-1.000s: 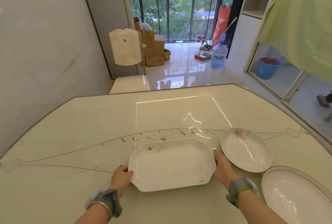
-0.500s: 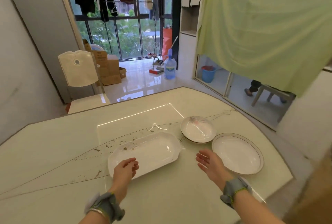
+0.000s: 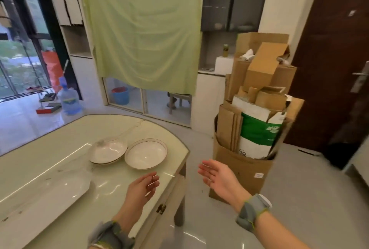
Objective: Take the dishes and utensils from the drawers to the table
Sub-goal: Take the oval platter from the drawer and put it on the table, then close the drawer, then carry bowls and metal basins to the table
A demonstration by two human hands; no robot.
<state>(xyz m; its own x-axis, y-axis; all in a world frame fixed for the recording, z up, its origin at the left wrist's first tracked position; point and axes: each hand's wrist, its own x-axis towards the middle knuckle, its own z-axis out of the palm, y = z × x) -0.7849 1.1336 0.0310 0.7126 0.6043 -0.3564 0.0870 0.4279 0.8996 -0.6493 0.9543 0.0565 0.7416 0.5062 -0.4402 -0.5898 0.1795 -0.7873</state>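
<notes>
Both hands are empty here. The left hand [image 3: 142,186] hovers over the near edge of the tabletop [image 3: 119,192], fingers [image 3: 152,179] loosely curled and spread, nothing in them. The right hand [image 3: 218,177] is out past the table edge, over the floor [image 3: 299,198], palm turned inward with the fingers straight and open, also holding nothing. Each wrist has a grey band on it, so two bands.

Three dishes sit on the tabletop. The big white rectangular platter [image 3: 54,190] is off to the left of the left fingers, a bit blurry from motion but clearly flat on the surface. Beyond the left fingers there are two round ones side by side: a white plate with a faint floral print [image 3: 108,152] and, just right of it, a white bowl-ish plate with a gold rim [image 3: 145,154]. Their edges look very close, can't tell if they actually touch. I can't spot any utensils.

Just beyond the right fingers stands one large open cardboard box [image 3: 239,167] stuffed with flattened cartons, with more cardboard stacked behind it. A green curtain [image 3: 143,29] hangs further back, and a water jug [image 3: 68,99] and a blue bucket [image 3: 119,96] stand on the floor far beyond the table.
</notes>
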